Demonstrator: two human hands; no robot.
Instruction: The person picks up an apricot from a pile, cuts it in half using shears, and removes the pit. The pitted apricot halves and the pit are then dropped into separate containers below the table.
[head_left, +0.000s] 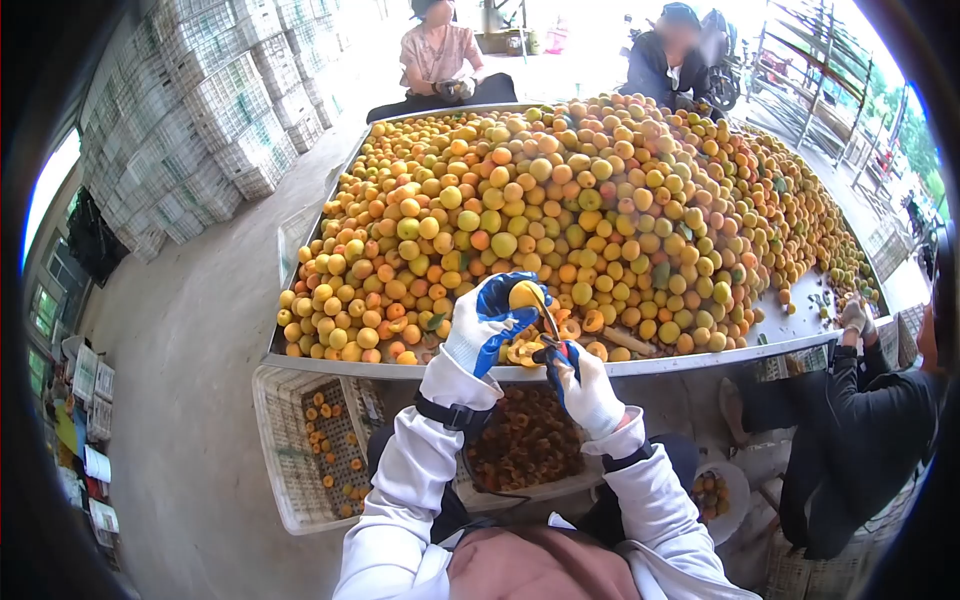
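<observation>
My left hand [494, 318], in a white glove with a blue coated palm, is closed around a yellow-orange apricot [524, 294] above the table's near edge. In the same kind of glove, my right hand [588, 392] grips a cutting tool [551, 322] with a narrow metal blade and a bit of red at its handle. The blade's end touches or lies very near the apricot; its exact kind is partly hidden by my fingers. Cut apricot halves [522, 352] lie on the table just below and behind my hands.
A large pile of apricots [500, 200] covers the metal-edged table [690, 364]. Below stand a white plastic crate [275, 455] with some halves and a container of dark pieces [525, 440]. Co-workers sit across and at right [850, 450]. Stacked crates [210, 110] rise at left.
</observation>
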